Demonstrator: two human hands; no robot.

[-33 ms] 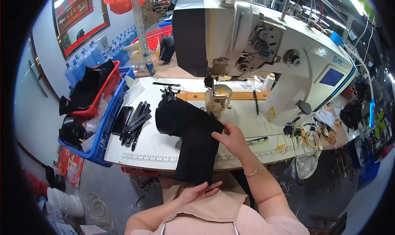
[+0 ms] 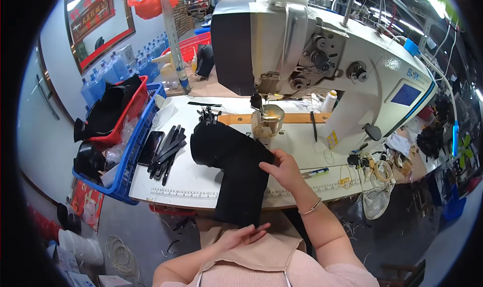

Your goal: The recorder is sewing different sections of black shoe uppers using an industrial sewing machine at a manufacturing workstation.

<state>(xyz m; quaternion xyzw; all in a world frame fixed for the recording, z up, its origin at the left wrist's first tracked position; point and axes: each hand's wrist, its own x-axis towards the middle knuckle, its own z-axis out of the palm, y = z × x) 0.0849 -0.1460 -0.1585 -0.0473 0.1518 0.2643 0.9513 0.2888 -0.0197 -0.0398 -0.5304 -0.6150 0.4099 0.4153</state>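
Note:
A black L-shaped boot upper [image 2: 244, 169] lies on the white sewing table, its foot part toward the left and its shaft hanging over the front edge. Its upper right edge sits by the post and needle area [image 2: 266, 118] of a white sewing machine [image 2: 322, 45]. My right hand [image 2: 285, 170] pinches that edge between thumb and fingers. Just below the shaft's lower end, my left hand [image 2: 241, 237] rests at my lap over a beige apron [image 2: 251, 254], fingers stretched out, gripping nothing. Whether its fingertips touch the upper is hard to tell.
Black strips [image 2: 167, 155] and a phone [image 2: 151, 147] lie at the left. Beside them stand a blue basket [image 2: 128, 169] and a red basket [image 2: 132, 106] with black pieces. A snips tool [image 2: 316, 172] and a ruler strip [image 2: 183, 193] are near the front edge.

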